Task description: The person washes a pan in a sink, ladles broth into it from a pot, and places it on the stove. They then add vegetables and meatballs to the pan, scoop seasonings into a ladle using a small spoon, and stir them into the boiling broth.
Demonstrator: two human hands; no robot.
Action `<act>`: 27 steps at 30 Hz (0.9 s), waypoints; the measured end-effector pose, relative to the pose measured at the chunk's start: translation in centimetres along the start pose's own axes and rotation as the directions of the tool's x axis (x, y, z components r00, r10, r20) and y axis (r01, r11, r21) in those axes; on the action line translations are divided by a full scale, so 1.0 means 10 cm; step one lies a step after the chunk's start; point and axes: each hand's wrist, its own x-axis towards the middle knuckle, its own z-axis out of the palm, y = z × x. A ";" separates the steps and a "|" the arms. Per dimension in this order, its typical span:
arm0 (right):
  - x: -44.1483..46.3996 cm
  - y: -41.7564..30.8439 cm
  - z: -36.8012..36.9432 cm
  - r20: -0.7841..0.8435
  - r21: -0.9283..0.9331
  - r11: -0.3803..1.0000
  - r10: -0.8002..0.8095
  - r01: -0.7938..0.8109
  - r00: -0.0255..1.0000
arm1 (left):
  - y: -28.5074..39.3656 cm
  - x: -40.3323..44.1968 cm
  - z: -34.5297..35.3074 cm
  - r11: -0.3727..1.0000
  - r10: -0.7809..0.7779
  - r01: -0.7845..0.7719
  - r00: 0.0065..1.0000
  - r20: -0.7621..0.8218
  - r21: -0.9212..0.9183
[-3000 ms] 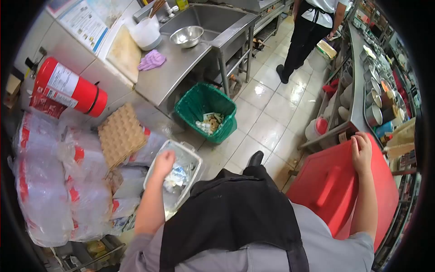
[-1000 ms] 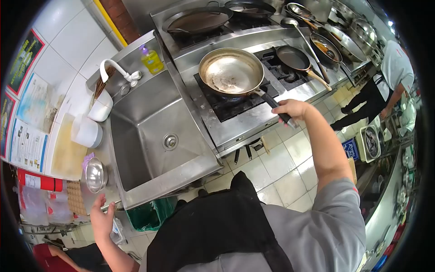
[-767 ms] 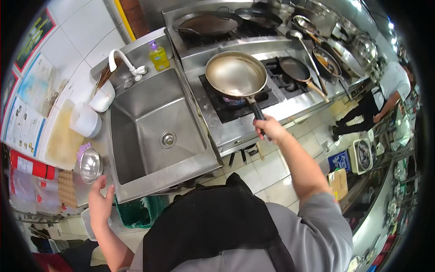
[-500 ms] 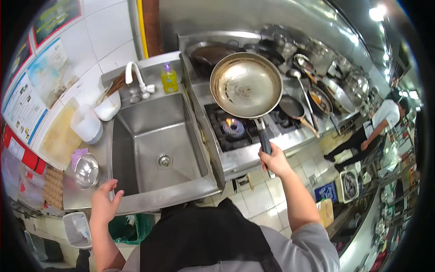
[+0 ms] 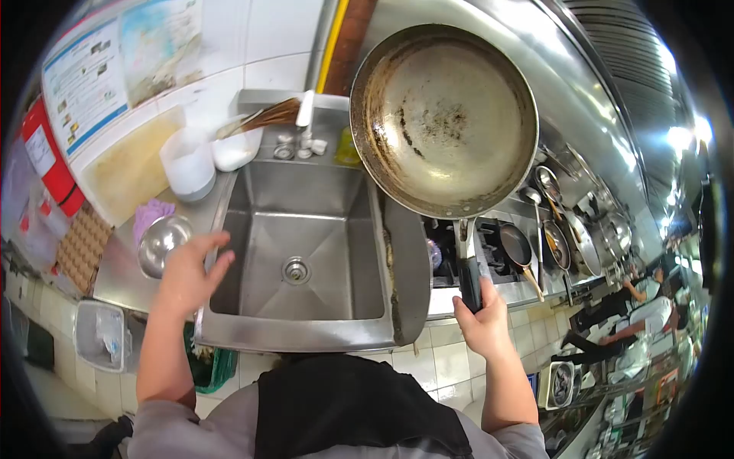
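A large metal frying pan (image 5: pixel 451 122) with dark stains inside is held up and tilted toward me. My right hand (image 5: pixel 483 317) is closed around its black handle (image 5: pixel 468 279). My left hand (image 5: pixel 191 271) hangs with fingers apart near the left rim of the steel sink (image 5: pixel 298 310), holding nothing. Beside its fingers sits a shiny metal bowl (image 5: pixel 166 243), partly covered by the hand. The pan hides part of the stove and of a yellow soap bottle (image 5: pixel 347 147).
A white faucet (image 5: pixel 306 122) stands behind the sink. White plastic containers (image 5: pixel 187 168) and a purple cloth (image 5: pixel 153 214) are on the left counter. The stove burners (image 5: pixel 493 237) hold a small pan (image 5: pixel 516 243). People (image 5: pixel 642 321) stand at the far right.
The frying pan is higher and closer to the camera, hiding more of the stove. My left hand has moved up beside the bowl. The view has shifted.
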 end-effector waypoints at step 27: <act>0.13 -0.16 1.75 0.785 0.046 0.636 0.454 -0.770 0.422 | -1.63 3.66 3.38 0.960 0.163 -0.227 0.929 0.333 0.163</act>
